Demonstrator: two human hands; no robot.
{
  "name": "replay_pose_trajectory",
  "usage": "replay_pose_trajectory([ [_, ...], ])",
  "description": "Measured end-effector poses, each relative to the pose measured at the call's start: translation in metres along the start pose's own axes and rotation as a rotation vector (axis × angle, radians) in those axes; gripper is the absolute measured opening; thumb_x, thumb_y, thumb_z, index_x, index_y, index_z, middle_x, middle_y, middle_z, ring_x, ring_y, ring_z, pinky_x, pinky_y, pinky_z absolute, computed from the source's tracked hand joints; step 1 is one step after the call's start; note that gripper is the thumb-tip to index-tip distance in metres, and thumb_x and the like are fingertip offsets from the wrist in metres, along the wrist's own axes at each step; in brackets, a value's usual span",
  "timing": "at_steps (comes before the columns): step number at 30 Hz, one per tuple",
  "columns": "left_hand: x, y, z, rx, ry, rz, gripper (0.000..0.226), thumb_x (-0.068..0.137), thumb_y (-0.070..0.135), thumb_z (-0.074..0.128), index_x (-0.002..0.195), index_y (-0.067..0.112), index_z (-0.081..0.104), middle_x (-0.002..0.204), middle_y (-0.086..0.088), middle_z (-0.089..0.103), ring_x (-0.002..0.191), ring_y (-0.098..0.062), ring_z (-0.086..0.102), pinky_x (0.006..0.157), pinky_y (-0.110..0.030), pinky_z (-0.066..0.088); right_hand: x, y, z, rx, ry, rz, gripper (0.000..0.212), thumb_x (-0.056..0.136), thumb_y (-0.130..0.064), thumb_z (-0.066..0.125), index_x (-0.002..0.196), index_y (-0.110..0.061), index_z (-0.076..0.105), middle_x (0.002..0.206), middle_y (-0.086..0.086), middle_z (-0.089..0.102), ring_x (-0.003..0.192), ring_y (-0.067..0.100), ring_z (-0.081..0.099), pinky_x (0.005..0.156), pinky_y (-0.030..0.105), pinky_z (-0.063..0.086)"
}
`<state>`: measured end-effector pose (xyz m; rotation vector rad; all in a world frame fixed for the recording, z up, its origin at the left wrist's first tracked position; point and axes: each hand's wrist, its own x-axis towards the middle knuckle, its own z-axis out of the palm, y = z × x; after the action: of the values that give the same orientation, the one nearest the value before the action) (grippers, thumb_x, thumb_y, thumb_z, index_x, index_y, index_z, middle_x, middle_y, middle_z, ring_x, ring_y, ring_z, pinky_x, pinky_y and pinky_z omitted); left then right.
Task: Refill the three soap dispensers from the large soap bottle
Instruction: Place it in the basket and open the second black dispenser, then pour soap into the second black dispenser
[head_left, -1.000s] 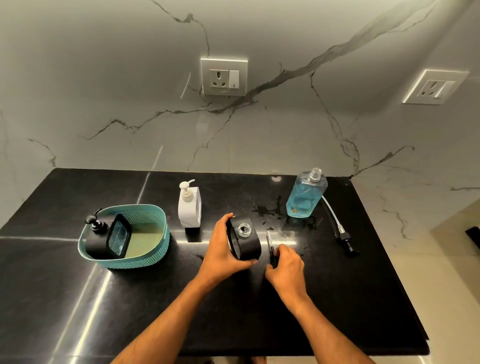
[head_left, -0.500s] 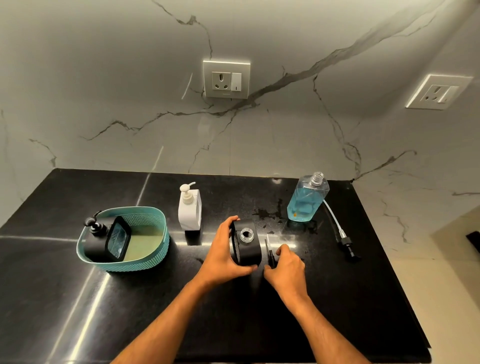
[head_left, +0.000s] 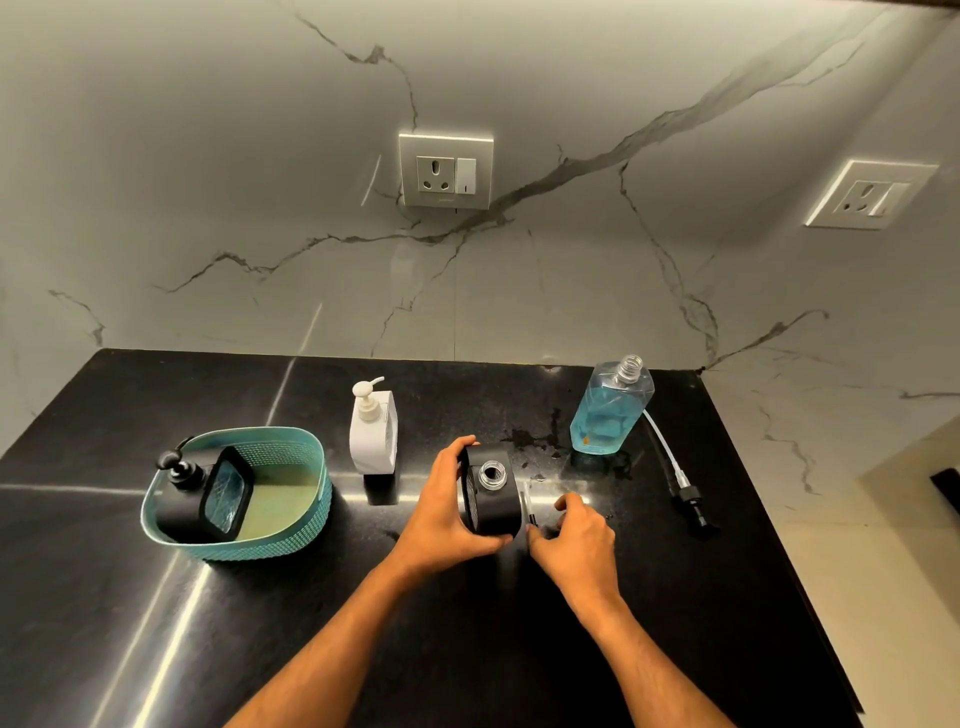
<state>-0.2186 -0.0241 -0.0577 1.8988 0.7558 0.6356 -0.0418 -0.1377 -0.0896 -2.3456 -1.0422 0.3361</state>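
My left hand (head_left: 441, 512) wraps the open black dispenser (head_left: 491, 491), thumb on its near side, fingers curled over the far edge. Dispenser is upright on the black counter (head_left: 727, 597), neck uncapped, mouth facing up.

Everything else relative to that dispenser:
- Just to its right: my right hand (head_left: 574, 535), fingers curled down onto a thin black pump part (head_left: 530, 512) lying on the counter. Looks like a pinch, but the fingertips are hidden under the hand, so I can't be certain.
- Farther right and toward the wall: large soap bottle (head_left: 610, 410), clear, blue liquid, cap off, standing upright. Wet spill marks between it and the dispenser.
- Right of that bottle: its pump with white tube (head_left: 675, 467), lying flat on the counter, apart from the bottle.
- Left and slightly back: white dispenser (head_left: 374, 431), pump on, upright, untouched.
- Far left: teal basket (head_left: 291, 525) with a second black dispenser (head_left: 200, 496) standing in its left end, pump on.

Two wall sockets above, on the marble wall.
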Motion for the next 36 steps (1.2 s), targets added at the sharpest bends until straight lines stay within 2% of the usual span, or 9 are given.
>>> replay_pose_trajectory([
  [6,0.005,0.002,-0.001,-0.025,-0.008,-0.013,0.122,0.06,0.028,0.1,0.156,0.033,0.026,0.15,0.012,0.043,0.137,0.001,0.047,0.107,-0.008,0.037,0.032,0.014,-0.021,0.226,0.224,0.023,0.034,0.076,-0.028,0.087,0.1,-0.021,0.064,0.088,-0.007,0.065,0.078,0.012,0.064,0.074,0.035,0.057],
  [10,0.009,0.003,-0.001,-0.04,-0.008,-0.021,0.122,0.06,0.025,0.1,0.157,0.032,0.026,0.15,0.013,0.041,0.136,0.005,0.045,0.106,-0.005,0.036,0.06,0.027,-0.04,0.395,0.389,0.02,0.044,0.076,-0.017,0.088,0.112,-0.015,0.062,0.104,0.002,0.066,0.086,0.015,0.064,0.076,0.03,0.058],
  [13,0.013,0.005,-0.001,-0.033,0.001,-0.017,0.122,0.059,0.025,0.101,0.156,0.032,0.027,0.149,0.012,0.043,0.134,0.006,0.047,0.105,-0.006,0.037,0.084,0.031,-0.054,0.472,0.442,0.026,0.065,0.074,-0.009,0.09,0.13,-0.01,0.056,0.123,0.001,0.055,0.103,0.016,0.059,0.086,0.028,0.054],
  [19,0.021,0.01,0.0,-0.022,0.013,-0.01,0.122,0.058,0.034,0.099,0.156,0.034,0.027,0.151,0.013,0.042,0.137,0.002,0.046,0.108,-0.009,0.037,0.126,0.043,-0.067,0.62,0.249,0.006,0.096,0.072,-0.009,0.092,0.152,-0.015,0.039,0.151,0.001,0.046,0.137,0.014,0.047,0.111,0.029,0.042],
  [21,0.024,0.011,0.001,-0.01,0.012,-0.007,0.123,0.058,0.037,0.099,0.157,0.034,0.026,0.152,0.013,0.042,0.138,0.002,0.045,0.11,-0.009,0.036,0.133,0.041,-0.07,0.667,0.154,-0.027,0.099,0.073,-0.004,0.091,0.155,-0.015,0.036,0.15,-0.002,0.048,0.136,0.009,0.048,0.107,0.018,0.043],
  [23,0.028,0.011,0.001,0.001,0.013,-0.005,0.124,0.058,0.039,0.099,0.157,0.033,0.025,0.153,0.012,0.041,0.139,0.0,0.046,0.112,-0.012,0.036,0.137,0.037,-0.075,0.72,0.075,-0.066,0.097,0.074,0.004,0.087,0.154,-0.015,0.037,0.143,-0.006,0.052,0.125,-0.002,0.055,0.093,0.008,0.048],
  [26,0.033,0.012,0.001,0.013,0.015,-0.006,0.123,0.058,0.04,0.098,0.157,0.033,0.025,0.153,0.012,0.041,0.139,-0.001,0.045,0.112,-0.012,0.036,0.146,0.038,-0.074,0.752,0.011,-0.093,0.09,0.072,0.01,0.085,0.146,-0.021,0.044,0.129,-0.012,0.058,0.111,-0.013,0.061,0.081,0.008,0.052],
  [33,0.047,0.014,0.006,0.018,0.027,-0.011,0.121,0.059,0.037,0.098,0.157,0.034,0.026,0.152,0.011,0.042,0.138,-0.004,0.047,0.11,-0.011,0.037,0.162,0.05,-0.067,0.762,-0.018,-0.063,0.085,0.071,0.006,0.087,0.143,-0.02,0.05,0.123,-0.011,0.064,0.11,0.0,0.065,0.08,0.013,0.055],
  [36,0.05,0.016,0.008,0.007,0.025,-0.019,0.12,0.06,0.036,0.098,0.157,0.036,0.026,0.152,0.013,0.041,0.138,-0.001,0.047,0.108,-0.008,0.037,0.167,0.056,-0.065,0.738,-0.007,-0.068,0.077,0.065,-0.006,0.094,0.131,-0.023,0.059,0.122,-0.002,0.068,0.112,0.014,0.069,0.085,0.026,0.06],
])
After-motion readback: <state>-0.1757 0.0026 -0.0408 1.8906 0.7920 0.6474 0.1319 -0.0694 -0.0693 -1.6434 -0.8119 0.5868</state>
